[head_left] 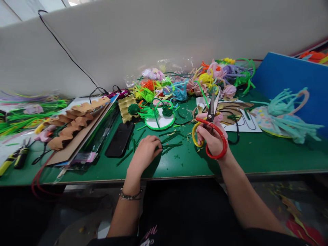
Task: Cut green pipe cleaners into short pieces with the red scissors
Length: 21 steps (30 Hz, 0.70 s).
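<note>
My right hand (pixel 210 136) is closed around scissors (pixel 210 114), one handle loop red and the other yellow. Their blades point up and away from me, slightly apart. A thin bright green pipe cleaner (pixel 202 92) shows just behind the blades. On the green table my left hand (pixel 147 150) rests with fingers curled together at the ends of cut dark green pipe cleaner pieces (pixel 173 145). The fingertips seem to pinch one of them. Just beyond stands a white disc (pixel 161 121) edged in bright green, with dark green pompoms and green loops on it.
A black phone (pixel 119 140) lies left of my left hand. Further left are egg-carton cardboard (pixel 74 124) and pliers (pixel 22 155). Colourful pipe cleaner bundles (pixel 179 89) line the back. At right are a drawn paper sheet (pixel 246 119), a teal fluffy piece (pixel 284 118) and a blue board (pixel 289 78).
</note>
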Motion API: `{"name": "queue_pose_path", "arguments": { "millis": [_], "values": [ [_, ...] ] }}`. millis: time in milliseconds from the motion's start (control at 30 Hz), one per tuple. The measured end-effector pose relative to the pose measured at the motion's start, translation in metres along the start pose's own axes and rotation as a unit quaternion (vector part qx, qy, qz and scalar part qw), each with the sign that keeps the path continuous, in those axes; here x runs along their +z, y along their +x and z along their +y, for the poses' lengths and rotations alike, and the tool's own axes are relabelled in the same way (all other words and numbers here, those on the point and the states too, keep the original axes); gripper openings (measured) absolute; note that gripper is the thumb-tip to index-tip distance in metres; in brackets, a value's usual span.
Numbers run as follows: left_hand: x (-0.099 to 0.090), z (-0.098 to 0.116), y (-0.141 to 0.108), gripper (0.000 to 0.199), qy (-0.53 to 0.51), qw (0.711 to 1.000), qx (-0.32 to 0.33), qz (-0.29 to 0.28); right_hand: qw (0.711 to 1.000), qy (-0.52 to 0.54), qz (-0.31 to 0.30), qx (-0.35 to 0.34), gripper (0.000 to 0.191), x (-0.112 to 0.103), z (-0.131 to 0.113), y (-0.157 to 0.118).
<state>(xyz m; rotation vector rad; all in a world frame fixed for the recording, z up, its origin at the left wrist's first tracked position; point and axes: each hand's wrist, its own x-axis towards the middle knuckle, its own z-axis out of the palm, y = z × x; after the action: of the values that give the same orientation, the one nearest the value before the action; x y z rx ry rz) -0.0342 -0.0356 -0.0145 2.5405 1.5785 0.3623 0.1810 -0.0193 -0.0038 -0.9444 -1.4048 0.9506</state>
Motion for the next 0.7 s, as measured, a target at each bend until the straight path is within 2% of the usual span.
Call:
{"name": "queue_pose_path", "arguments": {
  "millis": [67, 133, 233, 333, 467, 567, 700],
  "values": [
    [-0.003, 0.003, 0.001, 0.003, 0.004, 1.0, -0.01, 0.025, 1.0, 0.005, 0.0, -0.006, 0.032, -0.001, 0.0, -0.001],
    [-0.008, 0.008, 0.004, 0.004, -0.012, 0.996, -0.026, 0.079, 1.0, 0.008, -0.002, 0.002, 0.031, 0.0, 0.0, -0.003],
    [-0.015, 0.019, 0.011, 0.007, -0.101, 0.983, -0.056, 0.146, 0.999, 0.019, -0.014, 0.037, 0.026, 0.007, -0.003, -0.008],
    [-0.019, 0.032, 0.02, 0.011, -0.24, 0.957, -0.064, 0.151, 0.995, 0.074, -0.002, 0.067, 0.029, 0.019, -0.005, -0.012],
    [-0.018, 0.051, 0.035, 0.007, -0.417, 0.899, -0.022, 0.134, 0.992, 0.113, 0.056, 0.009, 0.032, 0.031, -0.009, -0.01],
    [-0.015, 0.063, 0.042, 0.004, -0.475, 0.871, 0.009, 0.125, 0.992, 0.107, 0.068, -0.003, 0.025, 0.035, -0.014, -0.005],
    [-0.012, 0.069, 0.043, 0.005, -0.507, 0.848, 0.026, 0.152, 0.991, 0.111, 0.078, 0.008, 0.017, 0.038, -0.02, -0.002]
  ]
}}
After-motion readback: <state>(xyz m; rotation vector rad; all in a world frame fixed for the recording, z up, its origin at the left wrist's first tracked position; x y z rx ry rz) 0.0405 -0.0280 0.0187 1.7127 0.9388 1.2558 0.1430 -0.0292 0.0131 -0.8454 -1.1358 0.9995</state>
